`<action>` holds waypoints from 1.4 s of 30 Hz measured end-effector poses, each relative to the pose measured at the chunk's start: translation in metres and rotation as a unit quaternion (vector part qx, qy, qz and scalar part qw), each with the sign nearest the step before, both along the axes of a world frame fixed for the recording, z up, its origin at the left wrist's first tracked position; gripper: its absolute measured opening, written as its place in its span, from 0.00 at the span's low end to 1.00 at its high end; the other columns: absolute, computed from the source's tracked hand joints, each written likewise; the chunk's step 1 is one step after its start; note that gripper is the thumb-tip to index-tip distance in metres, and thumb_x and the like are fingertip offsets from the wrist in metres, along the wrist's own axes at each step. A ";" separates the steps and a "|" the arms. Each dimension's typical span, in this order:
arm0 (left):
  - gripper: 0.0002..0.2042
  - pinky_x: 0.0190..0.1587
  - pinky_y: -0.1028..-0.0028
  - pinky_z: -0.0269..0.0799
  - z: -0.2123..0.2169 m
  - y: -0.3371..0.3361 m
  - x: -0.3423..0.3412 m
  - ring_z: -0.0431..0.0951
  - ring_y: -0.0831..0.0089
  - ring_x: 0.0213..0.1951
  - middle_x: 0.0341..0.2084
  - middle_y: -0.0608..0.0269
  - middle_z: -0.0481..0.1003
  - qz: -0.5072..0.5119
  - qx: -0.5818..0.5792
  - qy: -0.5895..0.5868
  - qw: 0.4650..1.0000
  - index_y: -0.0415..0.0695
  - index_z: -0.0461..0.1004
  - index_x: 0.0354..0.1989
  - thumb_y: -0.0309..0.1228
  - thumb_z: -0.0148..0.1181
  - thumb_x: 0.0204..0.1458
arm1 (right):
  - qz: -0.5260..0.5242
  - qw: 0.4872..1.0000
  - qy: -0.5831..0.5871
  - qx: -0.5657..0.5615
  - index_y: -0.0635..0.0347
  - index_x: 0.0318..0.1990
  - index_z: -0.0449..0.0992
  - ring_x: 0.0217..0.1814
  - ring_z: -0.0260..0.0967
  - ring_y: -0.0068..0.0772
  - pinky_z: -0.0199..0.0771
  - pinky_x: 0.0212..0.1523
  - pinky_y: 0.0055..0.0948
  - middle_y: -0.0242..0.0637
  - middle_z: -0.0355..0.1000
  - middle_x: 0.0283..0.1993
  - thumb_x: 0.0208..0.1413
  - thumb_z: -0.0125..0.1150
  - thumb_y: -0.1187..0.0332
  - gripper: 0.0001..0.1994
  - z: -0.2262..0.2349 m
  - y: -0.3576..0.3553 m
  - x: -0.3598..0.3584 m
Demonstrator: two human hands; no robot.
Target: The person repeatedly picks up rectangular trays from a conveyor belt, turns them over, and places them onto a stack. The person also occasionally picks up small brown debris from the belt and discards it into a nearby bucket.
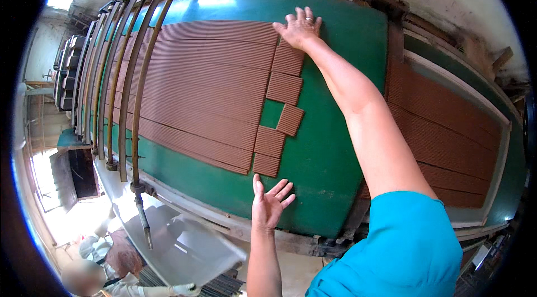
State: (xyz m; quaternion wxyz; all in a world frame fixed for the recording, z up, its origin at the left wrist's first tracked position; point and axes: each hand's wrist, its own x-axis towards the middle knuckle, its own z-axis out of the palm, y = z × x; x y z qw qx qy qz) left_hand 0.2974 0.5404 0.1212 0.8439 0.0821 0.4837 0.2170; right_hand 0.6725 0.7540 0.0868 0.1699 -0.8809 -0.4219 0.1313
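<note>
A broad panel of brown, finely ridged strips (201, 84) lies on a green belt surface (330, 168). Along its right edge runs a column of small ridged brown pieces (284, 88); one piece (291, 120) sits askew, beside a gap of bare green. My right hand (301, 27) reaches across to the far end of this column, fingers spread at the panel's far right corner. At the near end, my left hand (269, 204) is palm up with fingers apart, thumb close to the nearest small piece (266, 165). Neither hand holds anything.
Metal rods and bars (146, 73) cross the belt at the left. To the right, more brown ridged strips (442, 135) lie inside a pale frame. A shiny metal sheet (184, 246) slopes at the lower left, near another person (112, 263).
</note>
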 end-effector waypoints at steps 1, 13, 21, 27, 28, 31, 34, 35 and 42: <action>0.32 0.51 0.47 0.58 0.000 -0.003 0.003 0.55 0.47 0.57 0.59 0.39 0.45 -0.012 0.008 0.003 1.000 0.78 0.31 0.61 0.55 0.43 0.52 | -0.011 1.000 -0.018 0.015 0.53 0.57 0.59 0.69 0.32 0.45 0.26 0.63 0.57 0.45 0.44 0.65 0.54 0.32 0.41 0.31 -0.010 -0.005 0.003; 0.30 0.55 0.55 0.59 -0.023 -0.055 -0.001 0.58 0.60 0.58 0.57 0.58 0.56 -0.023 0.020 -0.139 0.990 0.50 0.53 0.59 0.56 0.24 0.55 | 0.233 0.959 0.043 0.152 0.65 0.42 0.62 0.62 0.42 0.48 0.26 0.60 0.64 0.46 0.53 0.50 0.46 0.49 0.44 0.29 -0.004 -0.318 -0.265; 0.25 0.57 0.61 0.55 0.107 -0.245 -0.144 0.60 0.59 0.55 0.55 0.58 0.57 0.103 0.395 0.123 0.905 0.50 0.45 0.61 0.46 0.36 0.58 | 0.446 0.820 0.150 0.326 0.60 0.50 0.63 0.65 0.45 0.46 0.23 0.62 0.60 0.44 0.55 0.59 0.43 0.56 0.51 0.29 0.095 -0.454 -0.380; 0.33 0.59 0.68 0.50 0.048 -0.312 -0.277 0.55 0.56 0.58 0.57 0.42 0.52 -0.148 0.310 0.551 0.761 0.39 0.41 0.63 0.32 0.51 0.51 | 0.612 0.761 -0.016 0.214 0.59 0.34 0.77 0.64 0.48 0.40 0.32 0.62 0.59 0.40 0.62 0.55 0.40 0.53 0.61 0.15 0.057 -0.488 -0.453; 0.33 0.59 0.68 0.49 0.009 -0.324 -0.317 0.58 0.56 0.56 0.56 0.43 0.55 -0.135 0.373 0.524 0.754 0.38 0.43 0.62 0.28 0.53 0.49 | 0.545 0.787 0.031 0.289 0.57 0.23 0.76 0.56 0.59 0.36 0.47 0.58 0.51 0.37 0.70 0.42 0.38 0.53 0.62 0.10 0.060 -0.497 -0.456; 0.30 0.54 0.68 0.57 0.040 -0.333 -0.284 0.62 0.61 0.53 0.55 0.46 0.57 -0.033 0.326 0.483 0.812 0.38 0.48 0.61 0.25 0.51 0.48 | 0.487 0.833 0.001 0.262 0.54 0.16 0.72 0.34 0.67 0.33 0.64 0.39 0.34 0.31 0.69 0.23 0.41 0.54 0.62 0.09 0.062 -0.531 -0.434; 0.22 0.43 0.74 0.66 0.018 -0.334 -0.271 0.70 0.67 0.41 0.44 0.54 0.68 -0.068 0.291 0.370 0.880 0.34 0.59 0.54 0.27 0.51 0.50 | 0.284 0.932 0.154 0.166 0.57 0.20 0.71 0.30 0.68 0.42 0.66 0.31 0.37 0.39 0.68 0.23 0.44 0.55 0.57 0.13 0.046 -0.589 -0.390; 0.20 0.41 0.75 0.67 0.003 -0.333 -0.263 0.71 0.69 0.39 0.42 0.55 0.69 -0.089 0.323 0.345 0.877 0.33 0.61 0.52 0.28 0.51 0.51 | 0.215 0.950 0.196 0.114 0.57 0.22 0.72 0.29 0.68 0.43 0.66 0.30 0.38 0.41 0.68 0.23 0.45 0.55 0.55 0.14 0.052 -0.611 -0.370; 0.19 0.40 0.77 0.68 0.019 -0.319 -0.096 0.72 0.74 0.37 0.41 0.57 0.70 -0.228 0.457 0.163 0.844 0.37 0.58 0.54 0.27 0.49 0.54 | -0.253 0.928 0.261 0.084 0.61 0.21 0.74 0.24 0.69 0.32 0.66 0.26 0.33 0.42 0.70 0.19 0.48 0.54 0.53 0.18 0.013 -0.776 -0.260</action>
